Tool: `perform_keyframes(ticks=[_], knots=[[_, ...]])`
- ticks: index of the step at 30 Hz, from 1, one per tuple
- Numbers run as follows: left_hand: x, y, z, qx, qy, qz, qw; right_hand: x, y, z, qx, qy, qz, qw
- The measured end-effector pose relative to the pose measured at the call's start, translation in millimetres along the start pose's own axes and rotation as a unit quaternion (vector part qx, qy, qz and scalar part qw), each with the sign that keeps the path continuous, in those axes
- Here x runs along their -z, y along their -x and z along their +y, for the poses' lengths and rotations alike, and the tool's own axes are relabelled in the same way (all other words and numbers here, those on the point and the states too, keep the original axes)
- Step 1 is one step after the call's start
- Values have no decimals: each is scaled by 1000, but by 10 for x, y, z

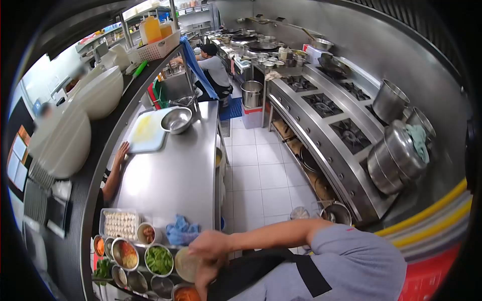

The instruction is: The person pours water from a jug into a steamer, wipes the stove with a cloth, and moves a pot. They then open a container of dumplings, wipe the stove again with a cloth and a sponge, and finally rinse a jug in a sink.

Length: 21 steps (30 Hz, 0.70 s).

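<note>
My right hand (207, 245) hangs over the near edge of the prep counter, fingers curled and blurred. Just below it, my left hand (205, 276) is partly covered by the right, and whatever lies between them is hidden. Next to both hands is a round container with pale contents (186, 264). A steel bowl of green leaves (159, 260) stands to its left, and a bowl of something orange (186, 293) lies below. A crumpled blue cloth (182, 231) rests on the counter just beyond my right hand.
A tray of small white pieces (119, 223) sits near several ingredient bowls. Farther along the steel counter (165, 185) are a white cutting board (146, 131) and a steel bowl (176, 120). A co-worker's hand (121, 152) touches the left edge. Stove burners (323, 105) line the right.
</note>
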<state>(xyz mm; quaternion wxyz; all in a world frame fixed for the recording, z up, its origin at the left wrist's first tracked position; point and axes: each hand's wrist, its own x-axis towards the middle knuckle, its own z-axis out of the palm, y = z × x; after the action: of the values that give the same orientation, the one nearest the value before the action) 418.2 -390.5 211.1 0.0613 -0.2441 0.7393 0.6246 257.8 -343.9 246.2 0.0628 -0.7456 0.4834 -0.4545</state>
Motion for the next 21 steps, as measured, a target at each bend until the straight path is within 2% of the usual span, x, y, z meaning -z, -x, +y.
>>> perform_keyframes(ticks=[2, 3, 4, 6, 7, 8, 9, 10, 12, 13, 15, 17, 18, 19, 21], knots=[[96, -286, 172, 29, 24, -30, 999, 396, 150, 362, -169, -24, 62, 983], [147, -472, 258, 56, 47, -61, 995, 592, 199, 497, -193, -38, 116, 974], [196, -690, 329, 93, -29, -54, 994, 766, 262, 633, -217, -54, 170, 960], [267, -1202, 624, 107, -72, -80, 988, 1086, 485, 953, -314, -118, 182, 924], [266, -1450, 747, 122, -111, -109, 980, 1217, 638, 1121, -314, -120, 178, 925], [252, -1736, 779, 128, -67, -135, 980, 1323, 804, 1301, -351, -126, 227, 900], [242, -2027, 863, 130, -65, -132, 980, 1442, 968, 1488, -386, -131, 276, 870], [237, -2329, 991, 107, -64, -141, 982, 1583, 1131, 1676, -387, -134, 274, 870], [247, -2923, 1281, 64, -75, -175, 980, 1903, 1445, 2065, -511, -143, 292, 796], [238, -3186, 1475, 66, -71, -175, 980, 2081, 1623, 2320, -521, -150, 290, 789], [199, -3753, 1855, 52, -111, -140, 983, 2533, 1816, 2836, -548, -185, 340, 742], [211, -4312, 2106, 33, -129, -117, 984, 3090, 1819, 3375, -539, -182, 350, 744], [213, -4570, 2232, -13, -102, -88, 991, 3376, 1726, 3657, -531, -180, 362, 745], [225, -4788, 2339, -58, -73, -60, 994, 3625, 1607, 3943, -525, -144, 352, 762], [313, -5172, 2543, -62, -64, -39, 995, 4149, 1230, 4442, -490, -105, 340, 796]])
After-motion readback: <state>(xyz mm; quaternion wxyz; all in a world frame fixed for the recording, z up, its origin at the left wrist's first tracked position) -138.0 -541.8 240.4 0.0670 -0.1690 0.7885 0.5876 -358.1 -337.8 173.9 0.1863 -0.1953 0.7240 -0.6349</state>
